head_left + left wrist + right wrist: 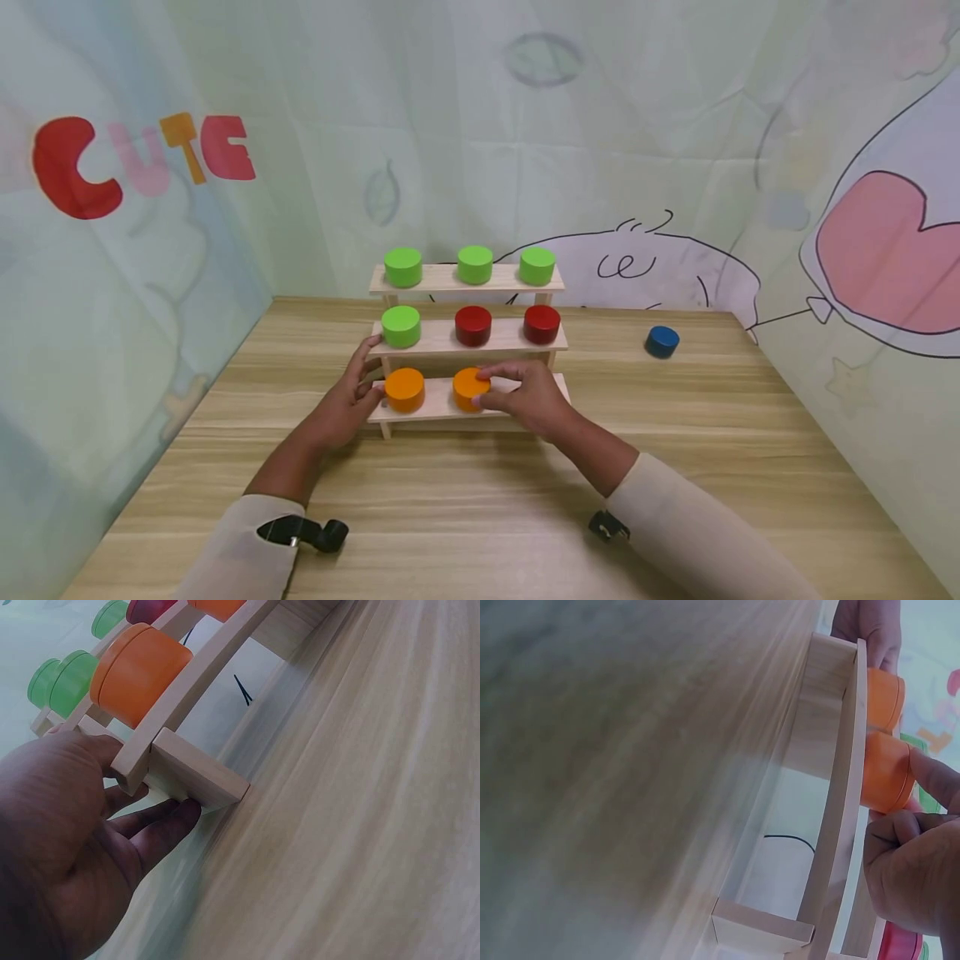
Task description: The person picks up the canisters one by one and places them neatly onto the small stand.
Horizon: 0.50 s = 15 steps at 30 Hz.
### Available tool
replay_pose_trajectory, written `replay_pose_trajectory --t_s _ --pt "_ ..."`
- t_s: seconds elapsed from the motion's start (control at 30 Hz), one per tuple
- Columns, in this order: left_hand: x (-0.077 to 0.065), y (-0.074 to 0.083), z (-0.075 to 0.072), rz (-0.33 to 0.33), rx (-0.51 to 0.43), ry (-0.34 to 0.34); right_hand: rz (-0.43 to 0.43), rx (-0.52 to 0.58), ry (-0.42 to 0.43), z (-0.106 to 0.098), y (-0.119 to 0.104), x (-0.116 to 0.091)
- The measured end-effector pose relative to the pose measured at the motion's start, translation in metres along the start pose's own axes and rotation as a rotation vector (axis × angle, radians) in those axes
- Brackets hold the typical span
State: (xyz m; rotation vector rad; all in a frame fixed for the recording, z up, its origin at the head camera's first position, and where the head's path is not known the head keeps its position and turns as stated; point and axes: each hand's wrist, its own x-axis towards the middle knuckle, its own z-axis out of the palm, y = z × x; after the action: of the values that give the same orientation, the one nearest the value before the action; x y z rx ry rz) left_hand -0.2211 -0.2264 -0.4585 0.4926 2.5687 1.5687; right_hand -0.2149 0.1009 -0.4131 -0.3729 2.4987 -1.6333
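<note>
A three-tier wooden shelf stands on the table with short, round coloured blocks on its steps. My left hand grips its left end, the fingers against the side panel beneath the lowest step. Close to that hand's thumb sits an orange block. With thumb and fingers my right hand pinches a second orange block in the middle of the lowest step; this block also shows in the right wrist view. On the middle step are a green block and two red blocks.
Three green blocks line the top step. A blue block lies on the wooden table, right of the shelf. Printed cloth surrounds the table at the back and sides.
</note>
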Motion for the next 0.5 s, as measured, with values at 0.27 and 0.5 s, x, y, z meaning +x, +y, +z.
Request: replay_pose_trajectory --t_s 0.27,0.5 --pt "0.0002 0.0 0.001 0.001 0.012 0.006 -0.012 0.005 -0.006 -0.0004 0.0024 0.0013" --pt "-0.0004 0.0024 0.0005 0.008 0.013 0.006 -0.027 0.017 0.005 -0.0014 0.0014 0.0001"
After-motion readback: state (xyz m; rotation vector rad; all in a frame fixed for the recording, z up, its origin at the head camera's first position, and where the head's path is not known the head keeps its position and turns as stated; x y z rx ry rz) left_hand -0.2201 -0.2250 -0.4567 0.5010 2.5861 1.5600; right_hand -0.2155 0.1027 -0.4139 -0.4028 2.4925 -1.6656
